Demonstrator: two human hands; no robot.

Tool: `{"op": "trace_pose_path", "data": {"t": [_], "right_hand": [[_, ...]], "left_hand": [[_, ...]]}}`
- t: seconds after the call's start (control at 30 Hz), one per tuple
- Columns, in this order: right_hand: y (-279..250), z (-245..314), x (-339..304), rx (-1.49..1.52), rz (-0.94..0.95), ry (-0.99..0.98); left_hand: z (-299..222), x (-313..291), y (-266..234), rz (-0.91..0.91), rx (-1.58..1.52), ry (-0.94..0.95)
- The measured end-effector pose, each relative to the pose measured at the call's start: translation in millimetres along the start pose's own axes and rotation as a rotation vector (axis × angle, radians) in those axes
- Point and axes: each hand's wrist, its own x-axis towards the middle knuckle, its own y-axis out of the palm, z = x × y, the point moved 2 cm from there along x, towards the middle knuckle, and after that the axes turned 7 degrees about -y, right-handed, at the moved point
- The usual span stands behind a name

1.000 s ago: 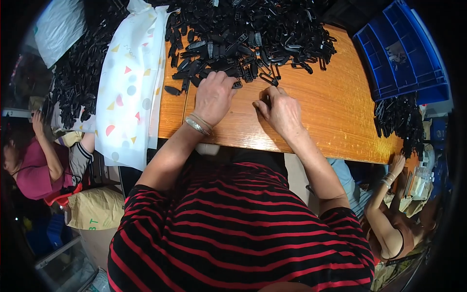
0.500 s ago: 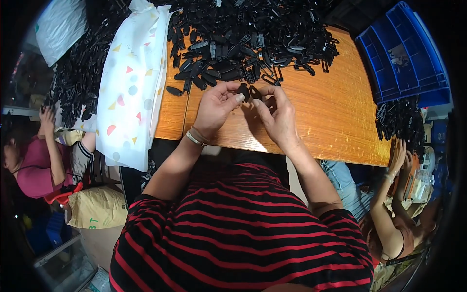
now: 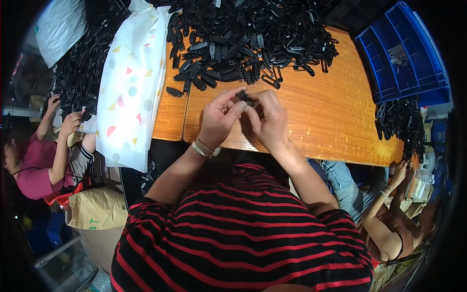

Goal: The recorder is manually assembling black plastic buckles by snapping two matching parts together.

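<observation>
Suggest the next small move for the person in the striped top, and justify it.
Perhaps a gentle squeeze inward: the left hand and right hand hold a small black piece between them, apart from the pile of black parts. The piece is partly hidden, so this is tentative.

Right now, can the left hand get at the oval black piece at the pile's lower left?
Probably yes: the left hand is close, and nothing visible blocks that oval piece; however, the hand's grip is on another black part.
</observation>
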Motion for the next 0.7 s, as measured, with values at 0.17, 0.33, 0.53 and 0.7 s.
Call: {"op": "trace_pose_path", "data": {"t": [0.17,0.33,0.53,0.7], "right_hand": [[10.8,7.8,-9.8,0.031,-0.055,0.057],[24.8,18.3,-18.6,0.179,0.02,0.097],[26.1,8.4,-16.2,0.312,0.119,0.201],[-11.9,-30.3,8.2,0.019,0.23,0.089]], "left_hand": [[-3.9,-8.4,5.5,-0.096,0.017,-0.027],[-6.6,-9.8,0.6,0.056,-0.001,-0.009],[-7.3,-7.2,-7.8,0.069,-0.027,-0.162],[-20.0,21.9,-36.1,-0.112,0.464,-0.058]]}}
